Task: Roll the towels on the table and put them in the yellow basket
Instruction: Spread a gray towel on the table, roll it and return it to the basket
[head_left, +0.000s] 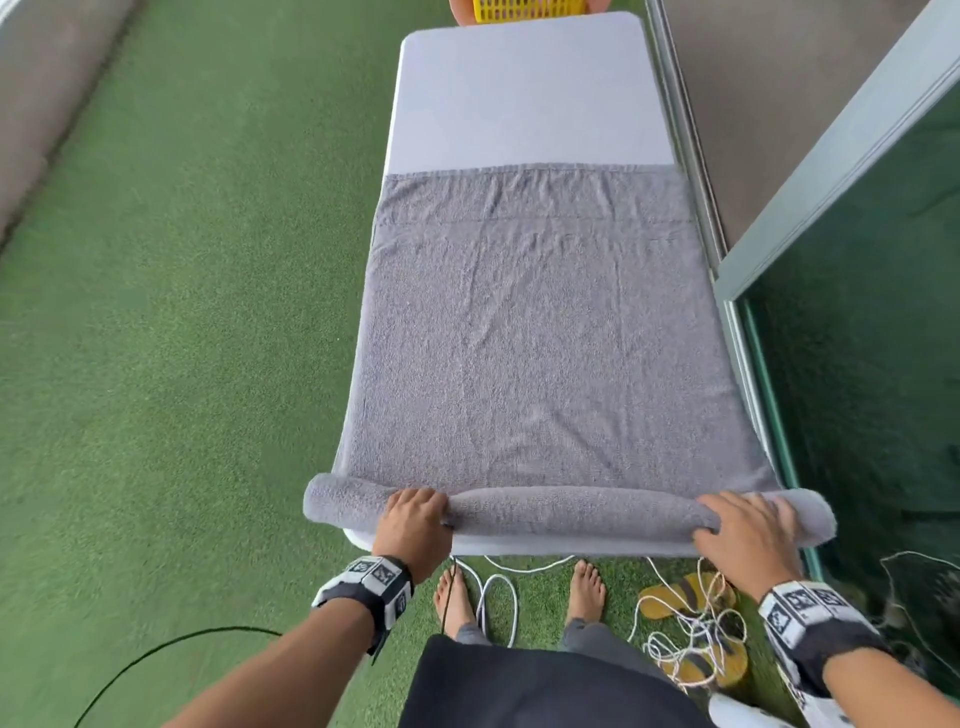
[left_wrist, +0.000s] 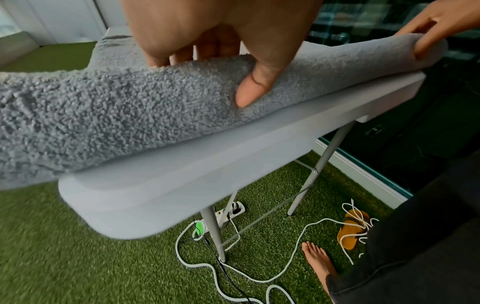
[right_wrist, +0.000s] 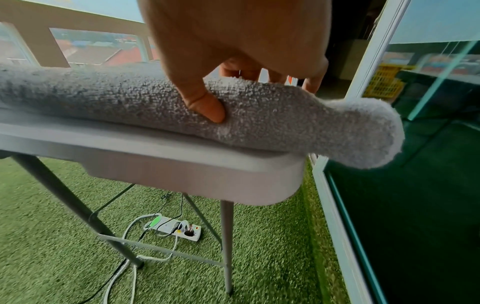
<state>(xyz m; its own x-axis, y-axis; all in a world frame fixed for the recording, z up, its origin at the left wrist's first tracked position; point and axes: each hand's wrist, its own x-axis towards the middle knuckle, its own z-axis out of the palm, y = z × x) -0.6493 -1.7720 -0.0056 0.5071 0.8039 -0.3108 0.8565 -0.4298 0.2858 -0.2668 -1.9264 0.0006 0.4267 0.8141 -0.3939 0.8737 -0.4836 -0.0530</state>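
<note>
A grey towel lies flat along the white table, its near end wound into a roll at the table's front edge. My left hand grips the roll near its left end, thumb pressed into the near side and fingers over the top. My right hand grips the roll near its right end, thumb dug into the terry. Both ends of the roll overhang the table's sides. The yellow basket sits past the table's far end, mostly cut off.
Green artificial turf covers the floor. A glass door and its frame run close along the table's right side. White cords, a power strip, yellow sandals and my bare feet lie under the near edge.
</note>
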